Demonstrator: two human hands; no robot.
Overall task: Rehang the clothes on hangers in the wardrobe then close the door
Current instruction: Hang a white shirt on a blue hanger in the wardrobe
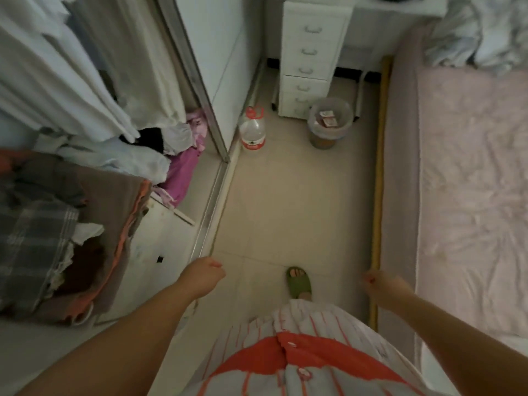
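Beige floor tiles [288, 201] run down the middle of the shot, with the person standing between an open wardrobe [160, 224] on their left and a bed [468, 195] in a pale pink sheet on their right. Both arms hang low and neither is carrying anything. The left hand [204, 277] is curled into a loose fist just beside the wardrobe's bottom track. The right hand [383, 284] sits near the bed's edge; it's a bit blurry, fingers look loosely bent with nothing in them.

Clothes-wise, pale garments [71, 75] hang up inside the wardrobe, and below them there's a messy pile [57, 224] of stuff: plaid fabric, brown and orange pieces, white bits, plus something magenta [183, 172] further in. The sliding door [197, 87] stands open, its metal frame edge cutting diagonally down the view.

Further along the floor: a big water bottle [253, 132] with a red label beside the door, a clear bin [328, 124], and a white drawer unit [311, 55]. One green slipper [298, 282] pokes out under a striped top.
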